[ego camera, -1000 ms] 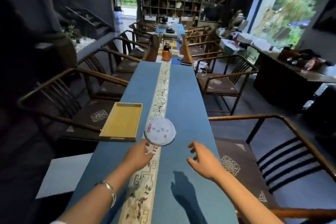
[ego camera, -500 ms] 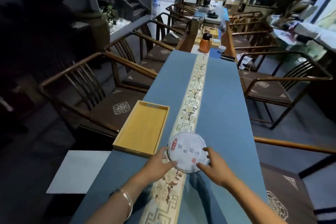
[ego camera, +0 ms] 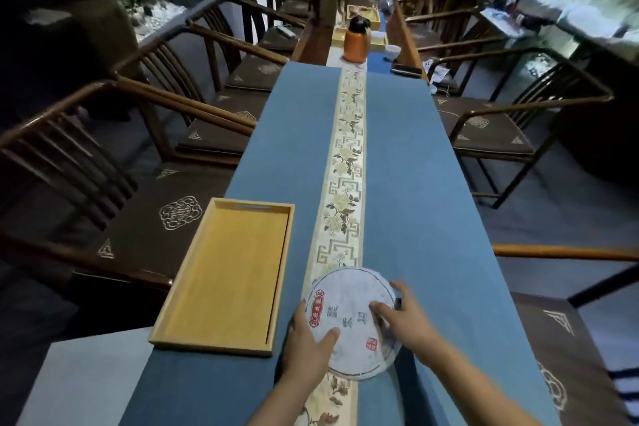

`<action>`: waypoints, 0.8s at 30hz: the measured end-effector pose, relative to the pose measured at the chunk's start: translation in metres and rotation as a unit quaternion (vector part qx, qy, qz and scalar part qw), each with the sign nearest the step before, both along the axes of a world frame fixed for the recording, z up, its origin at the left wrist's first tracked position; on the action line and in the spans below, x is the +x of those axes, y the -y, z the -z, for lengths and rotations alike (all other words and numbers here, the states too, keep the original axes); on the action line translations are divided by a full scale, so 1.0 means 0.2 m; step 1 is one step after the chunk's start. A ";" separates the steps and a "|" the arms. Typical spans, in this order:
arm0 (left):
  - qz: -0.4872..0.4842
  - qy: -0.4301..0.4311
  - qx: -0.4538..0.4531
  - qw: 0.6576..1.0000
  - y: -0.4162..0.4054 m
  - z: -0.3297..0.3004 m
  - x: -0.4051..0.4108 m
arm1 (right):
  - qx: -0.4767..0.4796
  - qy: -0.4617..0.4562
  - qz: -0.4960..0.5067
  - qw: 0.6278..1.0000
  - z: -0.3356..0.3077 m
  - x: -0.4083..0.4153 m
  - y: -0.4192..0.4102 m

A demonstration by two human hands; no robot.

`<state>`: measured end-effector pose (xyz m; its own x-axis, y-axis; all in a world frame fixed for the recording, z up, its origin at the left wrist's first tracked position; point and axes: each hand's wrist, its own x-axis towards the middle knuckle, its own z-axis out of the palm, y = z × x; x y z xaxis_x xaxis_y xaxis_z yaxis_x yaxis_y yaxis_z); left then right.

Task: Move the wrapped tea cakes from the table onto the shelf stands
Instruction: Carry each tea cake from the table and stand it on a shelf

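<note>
A round tea cake [ego camera: 349, 301] in white paper with red stamps and dark characters lies near the front of the long table, on the embroidered strip of the blue runner [ego camera: 408, 162]. My left hand [ego camera: 307, 349] grips its left rim, thumb lying on top of the paper. My right hand [ego camera: 404, 318] grips the right rim with the fingers curled over its top. The cake looks slightly tilted, and I cannot tell whether it still touches the cloth. No shelf stand is in view.
An empty yellow wooden tray [ego camera: 228, 273] lies just left of the cake. An orange flask [ego camera: 356, 40], a small white cup [ego camera: 393, 52] and tea ware stand at the far end. Wooden armchairs [ego camera: 114, 162] line both long sides of the table.
Both hands reached forward and closed on the tea cake's rim from either side. The camera moved closer and tilted down, so the cake now sits lower and larger in view.
</note>
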<state>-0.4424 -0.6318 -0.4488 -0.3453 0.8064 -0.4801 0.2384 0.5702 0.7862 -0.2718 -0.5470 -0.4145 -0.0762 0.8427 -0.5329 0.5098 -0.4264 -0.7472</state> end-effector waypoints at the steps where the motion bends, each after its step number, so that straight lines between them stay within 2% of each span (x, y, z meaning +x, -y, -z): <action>1: -0.005 0.014 0.005 1.000 -0.01 0.01 0.00 | -0.004 -0.002 0.009 1.000 0.00 0.00 0.00; 4: -0.007 0.051 0.019 0.998 -0.01 0.00 -0.02 | -0.028 -0.034 0.024 0.999 -0.01 0.01 0.00; 9: 0.000 0.059 0.026 0.998 0.05 -0.05 -0.03 | -0.102 -0.117 0.027 0.988 -0.07 0.08 0.06; 14: -0.042 0.112 0.052 0.991 0.08 -0.17 -0.02 | -0.113 -0.192 0.047 0.974 -0.16 0.13 0.20; 18: -0.064 0.202 0.074 0.974 0.08 -0.36 0.03 | -0.074 -0.275 0.106 0.953 -0.29 0.17 0.30; 24: 0.031 0.282 0.120 0.951 0.08 -0.78 0.16 | 0.041 -0.327 0.171 0.929 -0.62 0.29 0.44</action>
<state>-0.4106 -0.6475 -0.2929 -0.0360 0.9262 -0.3753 -0.2330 0.3574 0.9044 -0.2133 -0.6342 -0.2909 -0.0815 0.9130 -0.3998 -0.2183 -0.4077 -0.8866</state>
